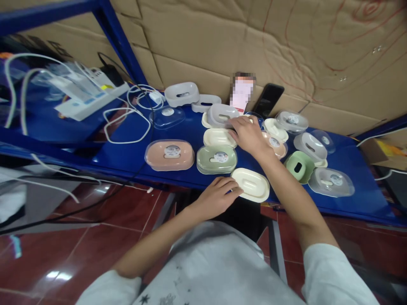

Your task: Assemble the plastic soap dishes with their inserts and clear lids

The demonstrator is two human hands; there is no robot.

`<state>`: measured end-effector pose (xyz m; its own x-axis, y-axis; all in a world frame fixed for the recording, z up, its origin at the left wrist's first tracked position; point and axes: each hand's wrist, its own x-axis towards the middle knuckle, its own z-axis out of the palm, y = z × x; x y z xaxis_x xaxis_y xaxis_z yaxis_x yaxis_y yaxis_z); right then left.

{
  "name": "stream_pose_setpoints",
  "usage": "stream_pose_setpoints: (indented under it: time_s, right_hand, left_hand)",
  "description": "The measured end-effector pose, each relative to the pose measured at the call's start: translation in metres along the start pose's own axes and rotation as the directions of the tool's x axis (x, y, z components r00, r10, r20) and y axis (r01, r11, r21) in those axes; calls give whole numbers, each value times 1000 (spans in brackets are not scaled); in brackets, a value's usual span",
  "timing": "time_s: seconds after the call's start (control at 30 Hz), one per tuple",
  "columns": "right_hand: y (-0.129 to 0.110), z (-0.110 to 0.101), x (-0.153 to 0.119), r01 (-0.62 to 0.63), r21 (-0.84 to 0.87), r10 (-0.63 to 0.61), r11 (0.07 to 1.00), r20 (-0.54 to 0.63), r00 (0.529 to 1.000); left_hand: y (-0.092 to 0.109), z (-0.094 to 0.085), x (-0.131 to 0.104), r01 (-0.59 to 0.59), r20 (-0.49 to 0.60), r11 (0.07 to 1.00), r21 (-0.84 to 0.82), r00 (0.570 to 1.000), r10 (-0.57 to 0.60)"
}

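My left hand (219, 197) pinches the left end of a cream oval soap dish tray (252, 185) at the table's front edge. Farther back, my right hand (249, 133) has its fingers over the right end of a grey soap dish (221, 114), its thumb lower down near a cream tray (218, 137). The grey dish sits on another cream piece. Between my hands lies a green soap dish (216, 160) under a clear labelled lid. To its left is a lidded pink soap dish (169, 155). My right hand partly hides the pieces behind it.
Grey dishes (182, 94) and a clear lid (167, 117) stand back left. On the right are a green dish (299, 166) and a lidded grey one (331, 182). Two phones lean on the cardboard (197, 46), one dark (269, 99). White cables (127, 123) and a power strip (92, 101) lie left.
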<state>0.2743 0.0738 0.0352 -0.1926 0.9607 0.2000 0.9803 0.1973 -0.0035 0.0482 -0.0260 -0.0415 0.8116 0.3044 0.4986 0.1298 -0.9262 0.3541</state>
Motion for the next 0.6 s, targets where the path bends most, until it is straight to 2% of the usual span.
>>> stream_pose_setpoints:
  time_s: [0.07, 0.13, 0.17, 0.23, 0.33, 0.4, 0.43, 0.5, 0.6]
  right_hand:
    - [-2, 15, 32, -12, -49, 15, 999, 51, 999]
    - [-3, 23, 49, -19, -41, 22, 999, 55, 998]
    - [-4, 23, 52, -24, -6, 24, 1000, 22, 999]
    - [-6, 16, 42, -35, 114, 49, 993, -122, 991]
    - [-12, -11, -7, -31, 315, 148, 948, -355, 923]
    - [-18, -31, -58, -46, 380, 213, 924, -410, 887]
    - [-21, -39, -85, -71, 373, 231, 925, -404, 885]
    - [-28, -46, -139, -106, 327, 220, 939, -335, 916]
    - [-40, -38, -198, -121, 247, 182, 961, -242, 953]
  left_hand:
    - [-3, -5, -6, 11, -22, 998, -59, 1000, -13]
    - [-6, -8, -11, 22, -51, 994, -104, 998, -27]
    - [-7, -9, -13, 27, -63, 993, -119, 997, -35]
    - [-10, -10, -17, 37, -81, 990, -137, 996, -48]
    - [-12, -10, -21, 45, -93, 988, -149, 994, -60]
    - [-13, -9, -23, 51, -94, 986, -157, 993, -66]
    - [-13, -8, -23, 53, -94, 986, -160, 993, -69]
    - [-12, -5, -23, 60, -102, 985, -159, 992, -77]
    - [-12, -1, -20, 100, -145, 979, -177, 981, -127]
